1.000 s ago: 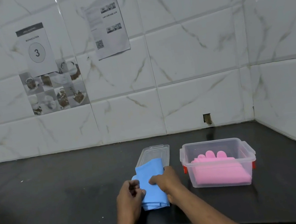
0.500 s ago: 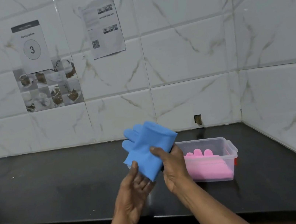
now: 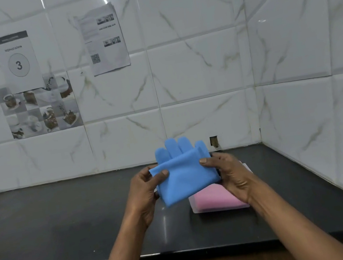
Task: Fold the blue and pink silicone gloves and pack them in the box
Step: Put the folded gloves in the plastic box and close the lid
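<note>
Both grips hold the folded blue gloves in the air: left hand pinching the left edge, right hand the right edge, glove fingers pointing up. Directly below and behind the grip, the clear box holds the pink gloves on the dark bench.

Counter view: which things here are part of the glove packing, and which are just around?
Part of the job:
- blue gloves, folded, held in the air by left hand and right hand
- pink gloves, in the box
- box, partly hidden

Just around:
- number 3 sheet
- QR sheet
- photo print
- wall hole
</note>
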Demonstrator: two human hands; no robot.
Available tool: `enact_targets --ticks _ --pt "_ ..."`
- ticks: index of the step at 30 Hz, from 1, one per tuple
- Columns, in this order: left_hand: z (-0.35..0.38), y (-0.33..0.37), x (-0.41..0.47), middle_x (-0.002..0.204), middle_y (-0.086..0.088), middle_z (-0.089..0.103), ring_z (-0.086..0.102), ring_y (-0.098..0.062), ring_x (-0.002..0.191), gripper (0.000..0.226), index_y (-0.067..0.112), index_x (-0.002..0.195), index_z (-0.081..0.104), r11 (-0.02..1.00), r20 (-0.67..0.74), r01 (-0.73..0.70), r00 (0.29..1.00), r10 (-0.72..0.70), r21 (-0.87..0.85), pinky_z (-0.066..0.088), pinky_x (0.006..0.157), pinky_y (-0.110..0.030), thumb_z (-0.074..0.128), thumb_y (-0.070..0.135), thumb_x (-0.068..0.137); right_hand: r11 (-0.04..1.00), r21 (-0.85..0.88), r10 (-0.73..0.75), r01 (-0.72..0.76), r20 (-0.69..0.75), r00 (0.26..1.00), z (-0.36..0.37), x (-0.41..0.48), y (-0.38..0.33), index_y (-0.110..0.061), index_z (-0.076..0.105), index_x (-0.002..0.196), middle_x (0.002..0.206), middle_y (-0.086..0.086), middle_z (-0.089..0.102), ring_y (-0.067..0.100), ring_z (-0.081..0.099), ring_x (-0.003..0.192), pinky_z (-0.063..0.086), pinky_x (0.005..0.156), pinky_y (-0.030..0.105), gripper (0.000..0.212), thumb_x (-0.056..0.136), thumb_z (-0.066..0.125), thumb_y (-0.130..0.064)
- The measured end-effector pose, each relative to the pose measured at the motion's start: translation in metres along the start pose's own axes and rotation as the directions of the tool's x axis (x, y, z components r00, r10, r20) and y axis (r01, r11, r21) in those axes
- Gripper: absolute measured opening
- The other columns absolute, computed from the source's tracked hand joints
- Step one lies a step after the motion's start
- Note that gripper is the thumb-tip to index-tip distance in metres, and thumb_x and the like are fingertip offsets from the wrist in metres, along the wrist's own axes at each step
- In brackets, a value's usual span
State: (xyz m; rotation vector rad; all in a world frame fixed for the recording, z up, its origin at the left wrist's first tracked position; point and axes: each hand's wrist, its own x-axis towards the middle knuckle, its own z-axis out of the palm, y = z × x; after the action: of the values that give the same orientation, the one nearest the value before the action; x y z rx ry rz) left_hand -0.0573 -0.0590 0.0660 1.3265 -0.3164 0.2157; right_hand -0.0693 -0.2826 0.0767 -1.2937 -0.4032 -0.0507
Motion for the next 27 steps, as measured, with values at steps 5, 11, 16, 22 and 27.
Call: enact_targets --ticks 5,11,16,22,27 --pt "0.023 0.012 0.027 0.089 -0.006 0.074 0.070 -0.017 0.076 0.006 0.015 0.088 0.069 0.996 0.125 0.030 0.991 -0.040 0.078 0.054 0.058 -0.025 0.069 0.010 0.084 0.955 -0.294 -0.086 0.035 -0.164 0.983 -0.020 0.021 -0.027 0.001 0.071 0.097 0.093 0.015 0.072 0.022 0.066 0.080 0.051 0.072 0.034 0.019 0.080 0.070 -0.008" --pt "0.069 0.013 0.080 0.095 -0.015 0.070 0.067 -0.026 0.078 0.013 0.004 0.095 0.064 0.977 0.157 0.212 0.965 -0.210 0.007 0.057 0.065 -0.030 0.061 -0.001 0.085 0.895 -0.433 -0.050 -0.110 -0.342 0.938 -0.046 0.057 -0.042 0.009 0.064 0.093 0.088 0.021 0.068 0.027 0.064 0.077 0.052 0.072 0.043 0.018 0.081 0.063 -0.005" --pt "0.089 -0.025 0.110 0.111 -0.024 0.066 0.062 -0.032 0.091 0.021 -0.005 0.104 0.063 0.891 0.042 0.351 0.925 -0.377 0.288 0.050 0.082 -0.042 0.060 -0.005 0.082 0.750 -0.573 0.065 -0.330 -0.433 0.899 -0.060 0.069 -0.027 -0.002 0.048 0.079 0.074 0.012 0.048 0.019 0.048 0.062 0.037 0.051 0.024 0.009 0.079 0.051 0.006" --pt "0.097 -0.055 0.114 0.094 -0.018 0.065 0.064 -0.030 0.088 0.026 -0.005 0.106 0.062 0.635 -0.049 0.362 0.889 -0.454 0.683 0.053 0.080 -0.037 0.066 0.006 0.082 0.408 -0.794 0.151 -0.451 -0.428 0.891 -0.062 0.069 -0.001 -0.010 0.039 0.068 0.064 0.006 0.039 0.016 0.031 0.054 0.022 0.047 0.025 0.018 0.082 0.042 0.002" --pt "0.105 -0.048 0.115 0.106 -0.021 0.068 0.064 -0.028 0.086 0.030 -0.003 0.109 0.064 0.386 -0.023 0.245 0.867 -0.498 0.889 0.051 0.076 -0.034 0.066 0.011 0.082 0.001 -0.913 0.252 -0.408 -0.395 0.883 -0.041 0.073 -0.003 -0.009 0.043 0.070 0.083 0.011 0.055 0.022 0.050 0.071 0.035 0.048 0.024 0.020 0.090 0.042 -0.003"
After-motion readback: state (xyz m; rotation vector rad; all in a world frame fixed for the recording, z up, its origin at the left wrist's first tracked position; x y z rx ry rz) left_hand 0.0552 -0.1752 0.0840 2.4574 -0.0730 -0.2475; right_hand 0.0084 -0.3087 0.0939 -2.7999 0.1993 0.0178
